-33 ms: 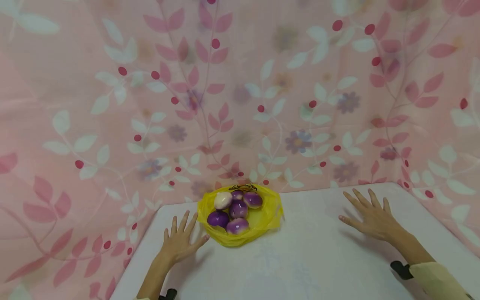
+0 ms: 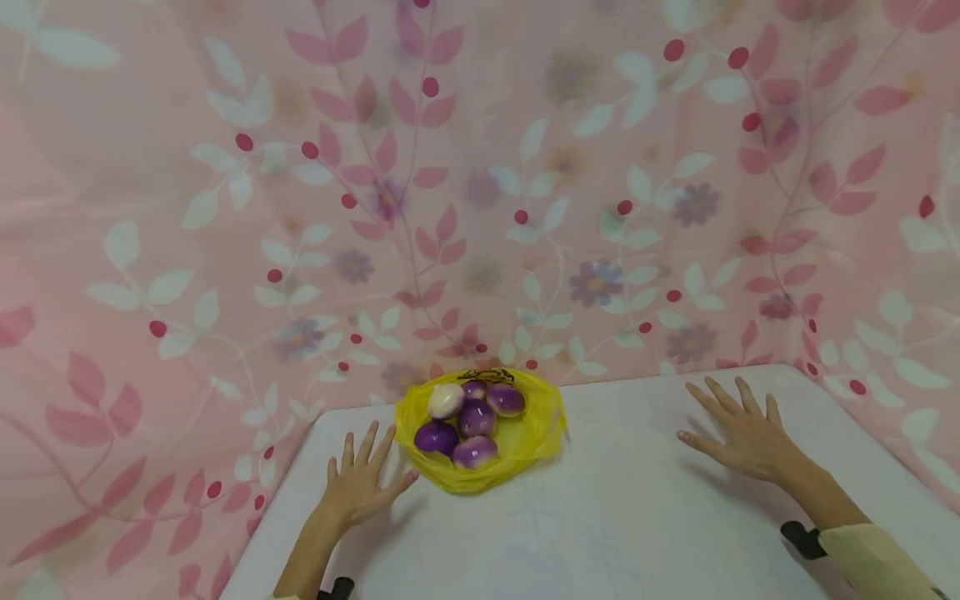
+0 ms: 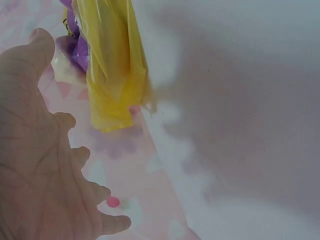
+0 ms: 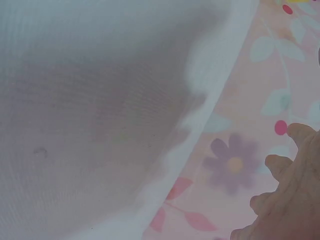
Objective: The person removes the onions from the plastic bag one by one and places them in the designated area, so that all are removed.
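Note:
A yellow plastic bag (image 2: pixel 536 446) lies spread on the table. Several glossy, round, purple-and-white vegetables (image 2: pixel 476 418) sit on it, like small turnips or eggplants; one pale vegetable (image 2: pixel 447 401) shows at the back left. My left hand (image 2: pixel 358 490) is held just left of the bag, fingers spread, thumb towards its near edge. Well to the right, my right hand (image 2: pixel 746 437) is also spread and holds nothing. Both hands cast shadows on the white cloth below. In the left wrist view, the left palm (image 3: pixel 40 150) stands beside the yellow bag (image 3: pixel 112 65).
White cloth covers the table (image 2: pixel 600 508), whose far edge meets a pink floral curtain (image 2: pixel 480 208). The curtain also hangs along the left and right sides. Black wrist mounts (image 2: pixel 802 540) show at both forearms.

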A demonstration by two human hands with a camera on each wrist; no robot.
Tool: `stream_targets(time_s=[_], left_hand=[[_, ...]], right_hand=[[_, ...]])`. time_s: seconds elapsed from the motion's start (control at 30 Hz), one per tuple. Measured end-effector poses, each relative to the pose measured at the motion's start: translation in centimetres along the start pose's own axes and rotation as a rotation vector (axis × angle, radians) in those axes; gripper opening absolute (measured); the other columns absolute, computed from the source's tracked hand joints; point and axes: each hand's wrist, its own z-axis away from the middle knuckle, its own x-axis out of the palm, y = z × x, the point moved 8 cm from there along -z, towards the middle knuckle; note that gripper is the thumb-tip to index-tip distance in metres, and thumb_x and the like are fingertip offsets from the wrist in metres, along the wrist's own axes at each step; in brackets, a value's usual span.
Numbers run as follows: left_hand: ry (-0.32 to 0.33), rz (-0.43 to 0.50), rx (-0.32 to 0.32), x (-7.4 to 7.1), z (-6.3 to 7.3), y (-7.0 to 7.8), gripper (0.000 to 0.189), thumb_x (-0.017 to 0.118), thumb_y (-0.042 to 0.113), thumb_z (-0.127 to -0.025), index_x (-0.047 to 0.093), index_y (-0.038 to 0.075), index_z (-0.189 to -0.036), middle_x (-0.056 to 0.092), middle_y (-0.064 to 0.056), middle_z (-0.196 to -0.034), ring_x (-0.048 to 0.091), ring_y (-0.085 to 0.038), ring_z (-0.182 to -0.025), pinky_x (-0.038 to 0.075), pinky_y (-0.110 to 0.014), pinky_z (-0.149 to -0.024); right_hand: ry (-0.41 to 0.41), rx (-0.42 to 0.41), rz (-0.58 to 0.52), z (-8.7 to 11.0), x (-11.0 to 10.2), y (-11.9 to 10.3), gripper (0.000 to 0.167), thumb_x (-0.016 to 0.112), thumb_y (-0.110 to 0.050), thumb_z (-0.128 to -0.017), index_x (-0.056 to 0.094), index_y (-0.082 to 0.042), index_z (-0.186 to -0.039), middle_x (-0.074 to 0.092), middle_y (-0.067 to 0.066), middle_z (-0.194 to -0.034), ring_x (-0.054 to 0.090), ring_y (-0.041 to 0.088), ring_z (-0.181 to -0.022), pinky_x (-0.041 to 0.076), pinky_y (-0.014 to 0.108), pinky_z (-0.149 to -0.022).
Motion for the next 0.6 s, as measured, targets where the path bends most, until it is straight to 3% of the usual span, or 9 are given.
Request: stream_targets(time_s=[0.2, 0.43, 0.6], left_hand=[[0.024, 0.016, 0.012, 0.0, 0.5, 0.4, 0.098, 0.05, 0.076, -0.096, 0.022, 0.02, -0.171, 0.012, -0.017, -0.178, 0.006, -0.062, -0.158, 0.012, -0.089, -0.116], [0.033, 0.072, -0.004, -0.9, 0.5, 0.6, 0.099, 0.051, 0.073, -0.098, 0.014, 0.019, -0.172, 0.007, -0.019, -0.178, 0.003, -0.063, -0.157, 0.01, -0.089, -0.117], [0.048, 0.136, -0.017, -1.5, 0.2, 0.5, 0.099, 0.051, 0.071, -0.1, 0.013, 0.015, -0.172, 0.01, -0.023, -0.177, 0.008, -0.068, -0.153, 0.025, -0.089, -0.112]], right_hand=[[-0.01, 0.012, -0.009, 0.3, -0.3, 0.0, 0.092, 0.062, -0.062, -0.098, 0.026, -0.017, -0.169, 0.027, 0.032, -0.169, 0.011, 0.068, -0.152, 0.001, 0.093, -0.11], [-0.013, 0.011, -0.029, 0.3, -0.1, 0.0, 0.091, 0.062, -0.061, -0.098, 0.024, -0.017, -0.17, 0.027, 0.031, -0.17, 0.01, 0.068, -0.152, -0.002, 0.092, -0.111], [-0.012, -0.002, -0.041, 0.5, 0.1, -0.4, 0.091, 0.062, -0.059, -0.099, 0.024, -0.017, -0.17, 0.029, 0.032, -0.168, 0.012, 0.07, -0.151, 0.0, 0.093, -0.11]])
